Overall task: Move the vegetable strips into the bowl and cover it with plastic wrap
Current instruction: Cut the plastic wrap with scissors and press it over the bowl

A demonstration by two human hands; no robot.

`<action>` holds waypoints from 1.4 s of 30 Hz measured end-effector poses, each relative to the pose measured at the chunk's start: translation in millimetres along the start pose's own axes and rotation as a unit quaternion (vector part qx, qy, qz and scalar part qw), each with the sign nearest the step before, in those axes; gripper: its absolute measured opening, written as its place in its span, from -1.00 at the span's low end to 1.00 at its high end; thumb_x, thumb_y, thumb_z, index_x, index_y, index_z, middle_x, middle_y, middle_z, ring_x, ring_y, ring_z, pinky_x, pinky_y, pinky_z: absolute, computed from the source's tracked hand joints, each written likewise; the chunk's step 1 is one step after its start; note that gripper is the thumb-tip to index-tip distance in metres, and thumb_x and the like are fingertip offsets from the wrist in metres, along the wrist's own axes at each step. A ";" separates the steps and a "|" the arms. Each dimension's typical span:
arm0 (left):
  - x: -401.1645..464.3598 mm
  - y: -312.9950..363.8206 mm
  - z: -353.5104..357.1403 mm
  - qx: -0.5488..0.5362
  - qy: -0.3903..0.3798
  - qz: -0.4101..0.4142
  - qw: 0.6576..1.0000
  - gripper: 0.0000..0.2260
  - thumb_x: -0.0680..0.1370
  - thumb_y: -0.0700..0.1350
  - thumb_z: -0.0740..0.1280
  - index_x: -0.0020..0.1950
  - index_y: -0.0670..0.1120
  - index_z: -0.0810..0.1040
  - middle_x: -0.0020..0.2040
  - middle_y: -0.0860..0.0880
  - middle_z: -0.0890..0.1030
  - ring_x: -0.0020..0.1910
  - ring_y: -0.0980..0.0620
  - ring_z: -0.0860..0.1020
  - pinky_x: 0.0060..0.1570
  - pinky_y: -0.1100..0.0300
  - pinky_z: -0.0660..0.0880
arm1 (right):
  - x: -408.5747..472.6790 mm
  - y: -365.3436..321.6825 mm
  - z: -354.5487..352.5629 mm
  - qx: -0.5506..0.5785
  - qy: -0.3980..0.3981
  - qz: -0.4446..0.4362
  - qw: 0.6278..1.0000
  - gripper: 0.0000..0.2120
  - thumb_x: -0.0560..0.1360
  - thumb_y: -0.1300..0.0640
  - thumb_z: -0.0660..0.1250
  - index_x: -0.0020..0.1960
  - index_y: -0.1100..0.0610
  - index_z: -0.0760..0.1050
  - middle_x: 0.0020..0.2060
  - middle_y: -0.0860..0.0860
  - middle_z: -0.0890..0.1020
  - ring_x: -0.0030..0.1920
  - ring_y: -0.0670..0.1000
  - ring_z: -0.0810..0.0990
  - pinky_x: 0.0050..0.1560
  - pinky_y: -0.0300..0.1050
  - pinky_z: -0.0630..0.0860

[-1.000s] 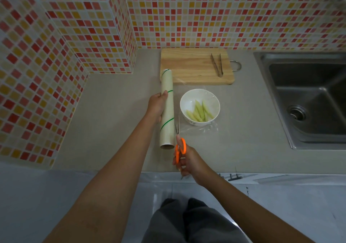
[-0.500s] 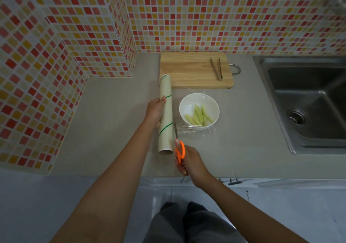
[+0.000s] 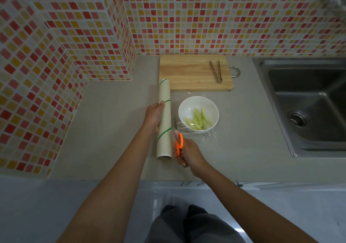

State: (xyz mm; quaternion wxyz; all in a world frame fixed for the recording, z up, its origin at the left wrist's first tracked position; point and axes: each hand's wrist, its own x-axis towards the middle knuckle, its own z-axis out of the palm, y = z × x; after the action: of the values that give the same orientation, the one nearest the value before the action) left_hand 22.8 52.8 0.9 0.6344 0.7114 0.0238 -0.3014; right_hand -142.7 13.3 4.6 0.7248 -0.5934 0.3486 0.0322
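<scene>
A white bowl [image 3: 198,102] on the grey counter holds several pale green vegetable strips [image 3: 198,120]. A clear sheet of plastic wrap [image 3: 206,136] is drawn from the roll across the bowl and lies loose around it. The long cream plastic wrap roll [image 3: 165,130] with green stripes lies left of the bowl, and my left hand [image 3: 153,116] presses on its middle. My right hand [image 3: 188,153] grips orange-handled scissors [image 3: 178,139], whose blades point away from me between roll and bowl, at the film's near edge.
A wooden cutting board [image 3: 192,73] with metal tongs [image 3: 216,71] on it lies behind the bowl against the tiled wall. A steel sink [image 3: 307,107] is set into the counter at right. A tiled wall corner juts out at left.
The scissors and my right hand have moved forward along the gap between roll and bowl. My left hand stays on the roll. The view has tilted slightly upward.
</scene>
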 end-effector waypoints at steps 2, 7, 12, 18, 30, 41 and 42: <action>-0.2 -0.7 -1.0 0.002 -0.002 -0.001 1.000 -0.77 0.60 -0.05 0.24 -0.20 -0.11 0.54 -0.24 -0.13 0.56 -0.29 -0.07 0.52 -0.13 0.09 0.48 | 3.8 -6.1 -0.3 -0.003 -0.010 0.017 1.000 -0.44 0.45 -0.35 0.18 -0.41 0.13 0.34 -0.51 0.09 0.43 -0.67 -0.04 0.28 -0.58 -0.35 0.15; -1.3 0.2 -2.2 0.007 0.008 0.004 1.000 -0.77 0.59 -0.05 0.24 -0.21 -0.10 0.54 -0.27 -0.11 0.56 -0.33 -0.04 0.52 -0.21 0.13 0.46 | 13.1 -13.7 -2.0 -0.025 -0.017 0.001 1.000 -0.42 0.48 -0.32 0.18 -0.44 0.15 0.37 -0.49 0.11 0.45 -0.68 -0.06 0.28 -0.60 -0.33 0.15; -0.8 1.8 -3.2 0.006 0.002 0.000 1.000 -0.79 0.60 -0.04 0.24 -0.15 -0.11 0.56 -0.26 -0.10 0.57 -0.31 -0.04 0.53 -0.19 0.14 0.48 | 22.2 -19.5 -0.7 -0.019 -0.017 -0.021 0.999 -0.45 0.44 -0.37 0.16 -0.37 0.11 0.36 -0.50 0.13 0.47 -0.70 -0.03 0.27 -0.59 -0.36 0.14; -2.0 3.2 -1.7 -0.004 -0.004 -0.001 1.000 -0.78 0.61 -0.07 0.22 -0.14 -0.15 0.55 -0.22 -0.16 0.56 -0.26 -0.08 0.52 -0.11 0.07 0.47 | 37.3 -24.0 -2.2 -0.029 0.005 -0.001 1.000 -0.36 0.39 -0.41 0.17 -0.54 0.12 0.37 -0.54 0.15 0.46 -0.70 -0.01 0.26 -0.60 -0.35 0.12; -4.4 6.6 -3.4 -0.010 -0.009 -0.002 1.000 -0.77 0.61 -0.08 0.20 0.00 -0.20 0.57 -0.07 -0.26 0.60 -0.13 -0.14 0.56 0.03 -0.04 0.52 | 56.4 -42.9 -0.4 -0.050 0.025 0.009 0.998 -0.33 0.45 -0.35 0.20 -0.57 0.18 0.35 -0.69 0.03 0.38 -0.72 -0.02 0.23 -0.60 -0.35 0.12; -8.7 14.7 -4.5 -0.016 -0.013 -0.010 1.000 -0.73 0.61 -0.09 0.20 0.08 -0.26 0.58 -0.06 -0.31 0.61 -0.14 -0.19 0.56 -0.01 -0.08 0.52 | 74.5 -62.5 0.4 -0.028 0.010 0.007 1.000 -0.35 0.42 -0.35 0.24 -0.58 0.15 0.37 -0.66 0.03 0.38 -0.72 -0.03 0.21 -0.61 -0.36 0.08; -9.1 14.8 -4.6 -0.015 -0.012 -0.011 1.000 -0.73 0.61 -0.09 0.20 0.08 -0.25 0.59 -0.06 -0.30 0.61 -0.15 -0.18 0.57 0.00 -0.08 0.53 | 76.0 -64.6 0.3 -0.024 0.009 0.009 1.000 -0.36 0.42 -0.35 0.24 -0.57 0.15 0.37 -0.63 0.06 0.41 -0.72 -0.02 0.21 -0.61 -0.36 0.08</action>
State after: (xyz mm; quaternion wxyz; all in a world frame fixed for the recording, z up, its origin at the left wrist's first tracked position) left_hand 23.4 57.3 18.3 0.6419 0.6981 0.0283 -0.3161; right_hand -55.5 -33.3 17.4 0.7065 -0.6082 0.3595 0.0414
